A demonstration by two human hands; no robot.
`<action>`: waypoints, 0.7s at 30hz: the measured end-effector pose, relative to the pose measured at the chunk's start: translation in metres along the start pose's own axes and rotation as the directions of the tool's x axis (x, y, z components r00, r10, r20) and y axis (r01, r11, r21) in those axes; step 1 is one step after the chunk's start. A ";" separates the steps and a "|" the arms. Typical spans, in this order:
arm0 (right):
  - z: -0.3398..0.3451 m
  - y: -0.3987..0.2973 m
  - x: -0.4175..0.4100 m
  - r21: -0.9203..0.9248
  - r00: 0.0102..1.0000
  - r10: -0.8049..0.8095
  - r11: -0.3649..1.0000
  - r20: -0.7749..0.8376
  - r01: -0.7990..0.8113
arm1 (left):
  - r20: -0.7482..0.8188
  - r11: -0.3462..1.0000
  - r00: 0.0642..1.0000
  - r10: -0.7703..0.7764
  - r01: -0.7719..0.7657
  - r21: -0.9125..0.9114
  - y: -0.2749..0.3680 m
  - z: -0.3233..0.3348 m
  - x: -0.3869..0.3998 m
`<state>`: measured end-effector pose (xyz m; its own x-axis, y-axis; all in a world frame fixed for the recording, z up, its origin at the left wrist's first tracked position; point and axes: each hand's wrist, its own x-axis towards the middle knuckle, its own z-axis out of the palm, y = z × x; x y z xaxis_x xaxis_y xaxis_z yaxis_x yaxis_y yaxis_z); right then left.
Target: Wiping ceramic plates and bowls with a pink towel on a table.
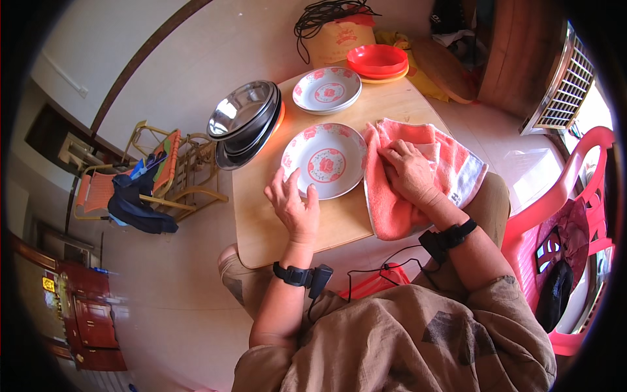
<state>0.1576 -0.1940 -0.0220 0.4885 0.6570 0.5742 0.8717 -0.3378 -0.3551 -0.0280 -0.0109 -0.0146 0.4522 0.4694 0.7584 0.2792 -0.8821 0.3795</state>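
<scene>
A white plate with pink-red rose patterns (327, 165) lies face up on a small wooden table (313, 233) in front of me. At its near left rim is my left hand (295, 206), fingers spread and holding nothing; I cannot tell if the fingertips touch the rim. A coral terry towel with a white striped end (387, 215) lies to the plate's right and hangs over the table edge toward my knee. My right hand (409, 171) rests on the towel with fingers bent into its folds; the towel partly hides the fingertips.
Behind the plate stands a stack of matching plates (327, 91), with red scalloped bowls (377, 61) at the far right corner. Nested metal basins (242, 112) lean tilted at the left edge. A pink plastic chair (531, 235) is on my right, a folding chair (161, 181) at left.
</scene>
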 end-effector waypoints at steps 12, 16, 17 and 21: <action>-0.003 -0.002 0.000 -0.030 0.999 0.024 0.999 0.031 -0.023 | 0.167 0.980 0.971 0.171 -0.150 -0.130 0.015 -0.003 0.003; -0.001 -0.001 0.000 -0.031 1.000 0.022 0.999 0.020 -0.021 | 0.240 0.961 0.936 0.256 -0.219 -0.170 0.022 -0.003 0.004; 0.000 0.001 -0.001 -0.021 1.000 0.011 1.000 0.006 -0.011 | 0.240 0.961 0.936 0.256 -0.219 -0.170 0.023 -0.002 0.003; 0.000 0.001 0.000 -0.010 1.000 -0.005 1.000 -0.010 0.005 | 0.286 0.958 0.914 0.286 -0.263 -0.117 0.019 0.002 -0.001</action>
<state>0.1579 -0.1941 -0.0227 0.4846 0.6519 0.5832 0.8743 -0.3412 -0.3452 -0.0219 -0.0283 -0.0091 0.7358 0.1884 0.6504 0.0490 -0.9728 0.2263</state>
